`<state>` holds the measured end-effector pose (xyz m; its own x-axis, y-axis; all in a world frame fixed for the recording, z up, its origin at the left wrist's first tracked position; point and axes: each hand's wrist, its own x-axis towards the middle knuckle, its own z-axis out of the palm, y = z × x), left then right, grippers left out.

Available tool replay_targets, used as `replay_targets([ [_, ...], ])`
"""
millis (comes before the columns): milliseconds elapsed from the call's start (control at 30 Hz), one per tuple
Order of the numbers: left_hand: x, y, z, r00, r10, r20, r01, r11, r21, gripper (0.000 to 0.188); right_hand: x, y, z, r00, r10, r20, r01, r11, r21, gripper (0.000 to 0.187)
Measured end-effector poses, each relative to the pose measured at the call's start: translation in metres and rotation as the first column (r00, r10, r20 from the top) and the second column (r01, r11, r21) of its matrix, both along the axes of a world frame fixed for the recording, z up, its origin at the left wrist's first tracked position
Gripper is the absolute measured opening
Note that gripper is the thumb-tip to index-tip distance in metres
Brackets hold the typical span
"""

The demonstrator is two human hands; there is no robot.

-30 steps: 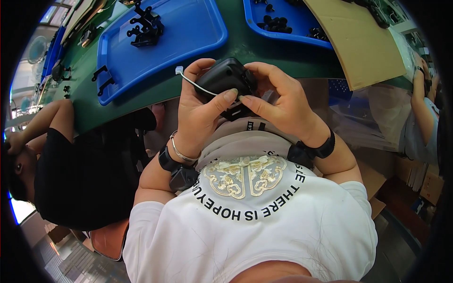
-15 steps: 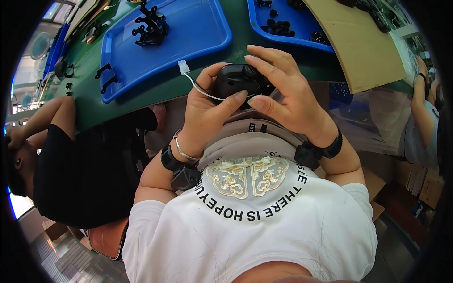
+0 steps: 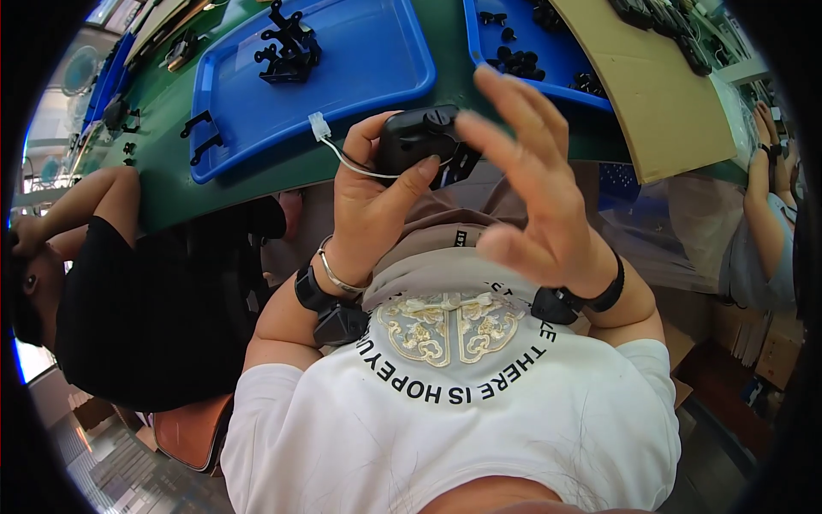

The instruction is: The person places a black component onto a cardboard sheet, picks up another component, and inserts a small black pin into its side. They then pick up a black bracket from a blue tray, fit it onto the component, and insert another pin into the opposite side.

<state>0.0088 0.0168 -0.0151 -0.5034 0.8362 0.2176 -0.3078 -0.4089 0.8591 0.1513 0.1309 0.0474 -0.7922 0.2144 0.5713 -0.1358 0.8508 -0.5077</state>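
My left hand is closed round a black rounded plastic housing, its thumb across the near side and the index finger behind. A round black knob stands on the housing's upper right. From it runs a white cable, curving left to a clear plug that hangs by the blue tray's near edge. To the right, my right hand is off the housing, fingers spread and slightly smeared by motion, with nothing seen in it.
A blue tray holds black brackets; another bracket lies over its left rim. A second blue tray has small black knobs. Cardboard overhangs the green table. One person sits left, another right.
My right hand has let go of the housing and opened, moving to the right. My left hand still holds the housing, which has tilted and shifted slightly left.
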Motion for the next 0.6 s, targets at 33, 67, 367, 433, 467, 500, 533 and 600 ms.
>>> replay_targets([
  [33, 0.0, -0.001, 0.0, 1.0, 0.002, -0.01, -0.002, 1.0, 0.001, 0.044, 0.0, 0.0, -0.001, 1.0, 0.002, 0.001, -0.002, 1.0, 0.0, 0.063],
  [67, 0.001, 0.0, 0.001, 1.0, 0.0, -0.02, 0.0, 1.0, 0.003, 0.043, -0.001, 0.002, -0.003, 0.998, 0.048, 0.036, -0.047, 0.999, -0.018, 0.062],
  [367, -0.002, -0.001, 0.002, 1.0, 0.011, 0.022, -0.011, 1.0, -0.009, 0.042, -0.004, 0.008, 0.001, 0.997, 0.06, 0.043, -0.061, 0.998, 0.015, 0.056],
  [433, -0.001, 0.001, 0.001, 1.0, 0.008, 0.007, -0.008, 1.0, -0.007, 0.042, -0.003, 0.007, 0.001, 0.986, 0.161, 0.031, -0.16, 0.987, -0.028, 0.055],
  [467, -0.001, 0.002, 0.0, 1.0, 0.008, -0.008, -0.008, 1.0, -0.005, 0.042, -0.005, 0.006, -0.004, 0.989, 0.136, 0.054, -0.134, 0.99, -0.049, 0.054],
  [500, -0.001, 0.002, -0.001, 1.0, 0.007, -0.023, -0.007, 1.0, -0.004, 0.042, -0.007, 0.006, -0.008, 0.991, 0.111, 0.077, -0.106, 0.992, -0.069, 0.052],
  [533, -0.002, 0.002, 0.0, 1.0, 0.005, -0.024, -0.006, 1.0, -0.003, 0.042, -0.008, 0.006, -0.01, 0.991, 0.087, 0.1, -0.078, 0.993, -0.089, 0.051],
  [600, -0.003, -0.001, 0.001, 1.0, -0.017, -0.007, 0.017, 1.0, -0.015, 0.042, -0.008, 0.006, -0.01, 0.998, 0.011, 0.055, -0.007, 0.998, -0.062, 0.05],
])
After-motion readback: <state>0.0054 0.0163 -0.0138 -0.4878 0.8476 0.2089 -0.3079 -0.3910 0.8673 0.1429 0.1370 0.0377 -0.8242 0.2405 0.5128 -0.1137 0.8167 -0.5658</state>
